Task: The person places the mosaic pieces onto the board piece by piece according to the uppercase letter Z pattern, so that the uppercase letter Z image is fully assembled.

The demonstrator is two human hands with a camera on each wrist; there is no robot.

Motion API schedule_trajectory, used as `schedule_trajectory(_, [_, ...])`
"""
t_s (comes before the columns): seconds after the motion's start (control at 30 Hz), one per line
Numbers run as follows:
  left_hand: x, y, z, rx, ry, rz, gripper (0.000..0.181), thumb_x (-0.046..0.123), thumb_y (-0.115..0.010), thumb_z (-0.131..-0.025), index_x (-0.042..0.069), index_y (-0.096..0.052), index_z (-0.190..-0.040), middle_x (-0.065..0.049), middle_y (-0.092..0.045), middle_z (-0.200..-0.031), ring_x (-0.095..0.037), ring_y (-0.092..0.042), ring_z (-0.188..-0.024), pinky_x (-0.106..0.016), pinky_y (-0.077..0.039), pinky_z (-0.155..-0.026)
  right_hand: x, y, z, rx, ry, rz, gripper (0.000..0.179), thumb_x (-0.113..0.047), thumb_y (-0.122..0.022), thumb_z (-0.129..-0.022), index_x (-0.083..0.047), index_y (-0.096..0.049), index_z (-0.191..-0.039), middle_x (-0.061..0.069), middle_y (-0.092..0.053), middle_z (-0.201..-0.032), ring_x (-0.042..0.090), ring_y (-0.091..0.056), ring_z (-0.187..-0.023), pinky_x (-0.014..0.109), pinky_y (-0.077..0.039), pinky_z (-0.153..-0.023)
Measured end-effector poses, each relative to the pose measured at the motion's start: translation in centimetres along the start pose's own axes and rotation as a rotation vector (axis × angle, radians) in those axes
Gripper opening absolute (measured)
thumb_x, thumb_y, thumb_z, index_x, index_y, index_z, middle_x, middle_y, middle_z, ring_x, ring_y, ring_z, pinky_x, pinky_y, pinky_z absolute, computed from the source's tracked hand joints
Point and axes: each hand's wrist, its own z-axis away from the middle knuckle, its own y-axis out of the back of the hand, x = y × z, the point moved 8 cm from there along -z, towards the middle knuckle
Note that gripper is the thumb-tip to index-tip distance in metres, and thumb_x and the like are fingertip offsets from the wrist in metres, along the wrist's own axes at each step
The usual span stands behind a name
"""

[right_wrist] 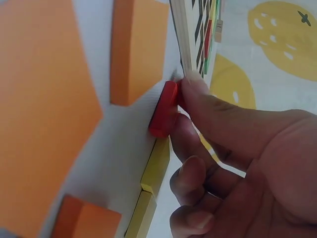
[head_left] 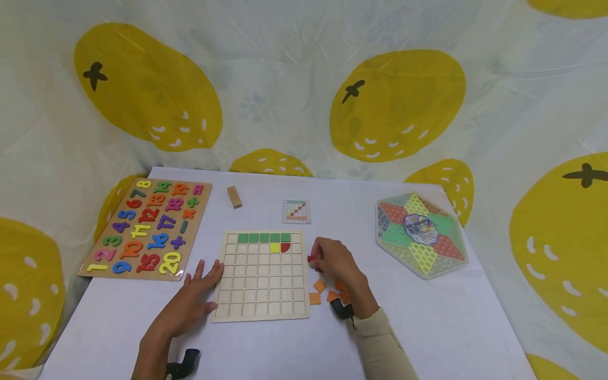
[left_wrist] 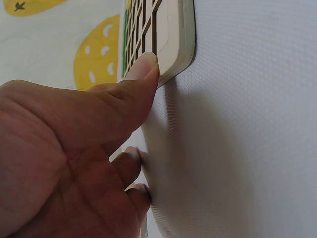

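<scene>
A wooden grid board (head_left: 258, 285) lies on the table with a row of green squares (head_left: 264, 238) near its far edge. Below that row sit a yellow square (head_left: 275, 247) and a red rounded tile (head_left: 285, 247). My left hand (head_left: 192, 301) rests at the board's left edge, fingers spread, the thumb (left_wrist: 143, 67) touching its corner. Just off the right edge, my right hand (head_left: 336, 261) pinches a red tile (head_left: 311, 258) between thumb and index finger. Another red tile (right_wrist: 163, 109) shows close beside those fingertips, with yellow tiles (right_wrist: 155, 166) by the hand.
Orange squares (head_left: 315, 298) lie by the board's right side, partly under my right forearm. Beyond the board are a pattern card (head_left: 296, 211) and a small wooden block (head_left: 234, 197). A number puzzle board (head_left: 138, 232) stands left, a hexagonal star game box (head_left: 421, 232) right.
</scene>
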Motion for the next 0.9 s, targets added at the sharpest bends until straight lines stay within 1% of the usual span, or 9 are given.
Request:
schedule_trajectory(0.17, [0.0,0.1,0.1,0.001,0.001,0.002,0.092,-0.002,-0.079,-0.089,0.014,-0.031,-0.166,-0.004,-0.019,-0.175,-0.041,0.007,-0.166,-0.066,0.006,-0.131,-0.1,-0.2,-0.2,0.015,0.005,-0.074,0.02,-0.014,-0.082,-0.093,-0.017,-0.063,-0.099,0.001,-0.061,-0.079,0.017,-0.059,-0.066,0.028,-0.047,-0.06])
schedule_trajectory(0.23, [0.1,0.1,0.2,0.003,0.001,0.0,0.091,-0.001,-0.079,-0.09,0.014,-0.032,-0.166,-0.004,-0.019,-0.175,-0.041,0.007,-0.166,-0.066,0.006,-0.131,-0.5,-0.2,-0.3,0.033,0.032,-0.114,0.017,-0.014,-0.081,-0.095,-0.017,-0.065,-0.1,0.001,-0.061,-0.08,0.017,-0.059,-0.064,0.027,-0.048,-0.058])
schedule_trajectory(0.3, [0.1,0.2,0.2,0.005,-0.001,-0.001,0.091,-0.001,-0.079,-0.09,0.014,-0.032,-0.166,-0.004,-0.019,-0.175,-0.041,0.007,-0.166,-0.066,0.006,-0.131,-1.1,-0.1,-0.4,0.052,0.08,-0.149,0.013,-0.012,-0.079,-0.096,-0.018,-0.068,-0.1,0.001,-0.062,-0.083,0.018,-0.058,-0.063,0.028,-0.049,-0.056])
schedule_trajectory(0.43, [0.2,0.3,0.3,0.006,0.002,-0.007,0.092,-0.002,-0.08,-0.089,0.015,-0.032,-0.166,-0.003,-0.019,-0.175,-0.041,0.007,-0.166,-0.066,0.006,-0.131,-2.7,-0.4,-0.6,0.059,0.155,-0.175,0.012,-0.007,-0.077,-0.096,-0.018,-0.076,-0.1,-0.002,-0.066,-0.089,0.017,-0.057,-0.074,0.028,-0.049,-0.066])
schedule_trajectory(0.53, [0.2,0.3,0.3,0.004,0.004,-0.01,0.092,-0.001,-0.08,-0.089,0.015,-0.032,-0.166,-0.003,-0.02,-0.175,-0.041,0.007,-0.166,-0.066,0.006,-0.131,-4.0,-0.8,-0.8,0.047,0.186,-0.173,0.012,-0.008,-0.078,-0.095,-0.018,-0.078,-0.101,-0.003,-0.069,-0.09,0.016,-0.055,-0.08,0.028,-0.046,-0.072])
schedule_trajectory(0.6, [0.2,0.2,0.2,0.001,0.003,-0.009,0.092,-0.001,-0.08,-0.089,0.015,-0.031,-0.166,-0.003,-0.02,-0.175,-0.041,0.007,-0.166,-0.067,0.006,-0.131,-4.9,-1.3,-1.0,0.035,0.207,-0.172,0.011,-0.009,-0.081,-0.093,-0.017,-0.078,-0.1,-0.004,-0.071,-0.088,0.016,-0.057,-0.078,0.028,-0.047,-0.071])
schedule_trajectory(0.7, [0.3,0.1,0.2,-0.007,-0.003,-0.006,0.093,0.0,-0.08,-0.089,0.015,-0.031,-0.167,-0.004,-0.019,-0.175,-0.041,0.007,-0.166,-0.067,0.005,-0.131,-6.0,-2.0,-1.4,0.023,0.24,-0.138,0.011,-0.01,-0.083,-0.091,-0.018,-0.076,-0.094,-0.006,-0.072,-0.086,0.013,-0.059,-0.073,0.027,-0.048,-0.068])
schedule_trajectory(0.8, [0.4,0.1,0.3,-0.011,-0.006,-0.001,0.093,0.0,-0.08,-0.089,0.014,-0.031,-0.167,-0.006,-0.02,-0.175,-0.042,0.006,-0.166,-0.068,0.004,-0.131,-7.0,-2.7,-1.9,0.017,0.272,-0.092,0.012,-0.01,-0.083,-0.091,-0.02,-0.077,-0.089,-0.008,-0.071,-0.083,0.009,-0.059,-0.073,0.026,-0.049,-0.068])
schedule_trajectory(0.9, [0.4,0.1,0.3,-0.01,-0.004,0.004,0.093,0.0,-0.081,-0.088,0.014,-0.032,-0.166,-0.006,-0.02,-0.175,-0.042,0.006,-0.166,-0.068,0.004,-0.131,-7.8,-3.3,-2.3,0.018,0.283,-0.056,0.012,-0.009,-0.082,-0.092,-0.019,-0.078,-0.087,-0.008,-0.07,-0.082,0.007,-0.061,-0.076,0.026,-0.051,-0.07])
